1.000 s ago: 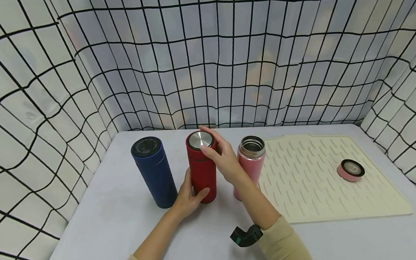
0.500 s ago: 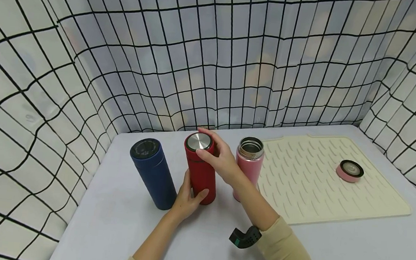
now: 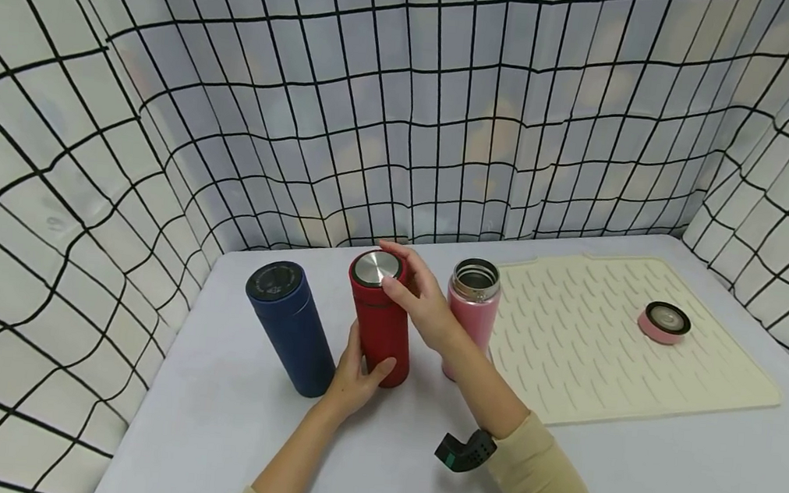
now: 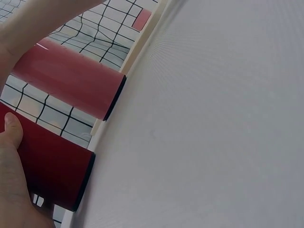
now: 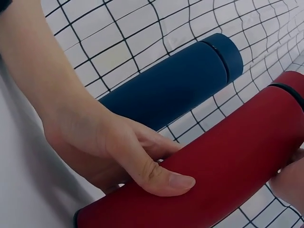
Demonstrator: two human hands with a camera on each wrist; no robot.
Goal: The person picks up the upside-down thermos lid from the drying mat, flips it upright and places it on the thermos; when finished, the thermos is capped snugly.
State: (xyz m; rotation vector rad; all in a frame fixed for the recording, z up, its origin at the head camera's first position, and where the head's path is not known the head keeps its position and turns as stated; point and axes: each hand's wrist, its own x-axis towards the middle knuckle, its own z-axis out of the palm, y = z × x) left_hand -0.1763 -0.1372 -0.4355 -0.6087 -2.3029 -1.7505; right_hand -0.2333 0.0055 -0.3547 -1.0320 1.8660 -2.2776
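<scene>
- From where I stand, the red bottle (image 3: 390,336) is upright just left of the frame's centre, its long axis running from a steel-topped lid (image 3: 373,270) down to the table (image 3: 196,425).
- Both hands touch it, one at each end of that axis: the left hand (image 3: 352,380) curls round the base from lower left, the right hand (image 3: 428,304) pinches the lid between thumb and fingers from the right.
- The right is thus the nearer to the lid.
- The blue bottle (image 3: 295,332) stands to the left; the open pink bottle (image 3: 474,316) stands behind the right forearm.
</scene>
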